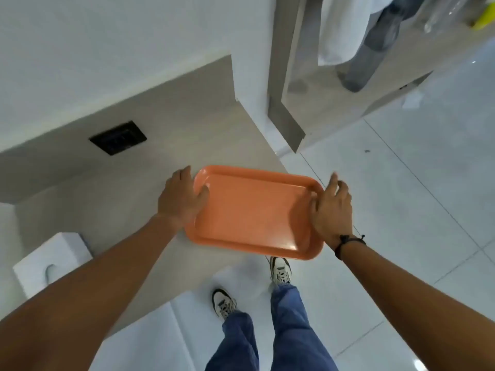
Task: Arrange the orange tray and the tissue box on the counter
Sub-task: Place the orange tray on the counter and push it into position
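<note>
An empty orange tray [251, 212] sits at the corner of the beige counter [171, 145], and its right part juts out past the counter edge over the floor. My left hand [180, 199] grips the tray's left short rim, thumb inside the rim. My right hand [332, 210] holds the right short rim, fingers partly spread. A white tissue box [51, 261] stands on the counter at the lower left, partly hidden behind my left forearm.
A black socket panel [117, 137] is set into the counter behind the tray. A white wall rises at the back. To the right stands a second counter [334, 103] with a grey bottle [372, 52] and a white cloth [340, 28]. Glossy white floor tiles lie below.
</note>
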Demonstrator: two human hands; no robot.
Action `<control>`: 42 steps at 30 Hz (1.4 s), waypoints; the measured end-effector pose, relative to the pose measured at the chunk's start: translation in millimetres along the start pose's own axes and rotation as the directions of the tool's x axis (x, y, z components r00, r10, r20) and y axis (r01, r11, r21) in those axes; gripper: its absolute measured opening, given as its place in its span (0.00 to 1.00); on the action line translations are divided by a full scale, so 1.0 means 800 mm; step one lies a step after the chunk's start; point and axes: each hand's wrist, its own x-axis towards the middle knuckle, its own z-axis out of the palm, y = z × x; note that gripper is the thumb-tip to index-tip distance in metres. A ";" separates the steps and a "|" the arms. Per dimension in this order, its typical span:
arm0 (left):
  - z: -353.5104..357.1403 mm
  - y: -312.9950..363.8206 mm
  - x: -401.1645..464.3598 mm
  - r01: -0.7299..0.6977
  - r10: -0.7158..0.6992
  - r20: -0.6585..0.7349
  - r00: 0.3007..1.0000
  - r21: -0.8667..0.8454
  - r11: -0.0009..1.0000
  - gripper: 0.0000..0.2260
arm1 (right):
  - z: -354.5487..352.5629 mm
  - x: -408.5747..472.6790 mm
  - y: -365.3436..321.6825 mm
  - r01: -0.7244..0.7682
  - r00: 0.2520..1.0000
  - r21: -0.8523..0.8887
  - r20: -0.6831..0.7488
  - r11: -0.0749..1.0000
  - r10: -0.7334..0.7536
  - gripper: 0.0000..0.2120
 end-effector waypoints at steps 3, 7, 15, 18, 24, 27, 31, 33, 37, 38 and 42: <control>0.024 -0.008 -0.002 0.096 -0.100 0.090 0.991 0.045 0.994 0.28 | 0.018 -0.014 0.028 -0.146 0.988 0.021 0.058 0.989 0.145 0.32; 0.039 -0.012 -0.010 0.132 -0.134 0.096 0.986 0.019 0.991 0.22 | 0.028 -0.015 0.036 -0.164 0.980 0.077 0.130 0.983 0.153 0.28; 0.043 -0.032 -0.012 0.185 -0.183 0.040 0.982 -0.061 0.981 0.25 | 0.032 0.012 0.004 -0.211 0.966 0.134 0.183 0.968 0.185 0.17; 0.039 -0.057 -0.018 0.233 -0.232 0.022 0.973 -0.093 0.968 0.25 | 0.035 0.029 -0.026 -0.157 0.970 0.131 0.209 0.979 0.128 0.17; 0.024 -0.130 -0.035 0.381 -0.399 -0.065 0.914 -0.195 0.904 0.24 | 0.063 0.063 -0.120 0.013 0.959 0.112 0.280 0.994 -0.044 0.18; 0.019 -0.165 -0.044 0.441 -0.474 -0.103 0.874 -0.240 0.865 0.24 | 0.083 0.078 -0.168 0.093 0.941 0.116 0.313 0.989 -0.125 0.17; 0.014 -0.201 -0.054 0.474 -0.523 -0.122 0.844 -0.287 0.832 0.25 | 0.106 0.091 -0.215 0.142 0.919 0.104 0.357 0.984 -0.170 0.18; 0.015 -0.213 -0.055 0.479 -0.535 -0.131 0.834 -0.308 0.822 0.25 | 0.114 0.094 -0.228 0.151 0.913 0.099 0.367 0.983 -0.178 0.19; 0.027 -0.223 -0.057 0.479 -0.553 -0.154 0.819 -0.348 0.806 0.26 | 0.119 0.098 -0.234 0.173 0.910 0.095 0.365 0.980 -0.196 0.21; 0.029 -0.223 -0.058 0.478 -0.555 -0.160 0.817 -0.352 0.805 0.26 | 0.118 0.097 -0.234 0.188 0.908 0.099 0.362 0.977 -0.212 0.22; 0.035 -0.216 -0.068 0.455 -0.535 -0.225 0.814 -0.325 0.829 0.25 | 0.115 0.089 -0.221 0.251 0.906 0.108 0.323 0.962 -0.273 0.29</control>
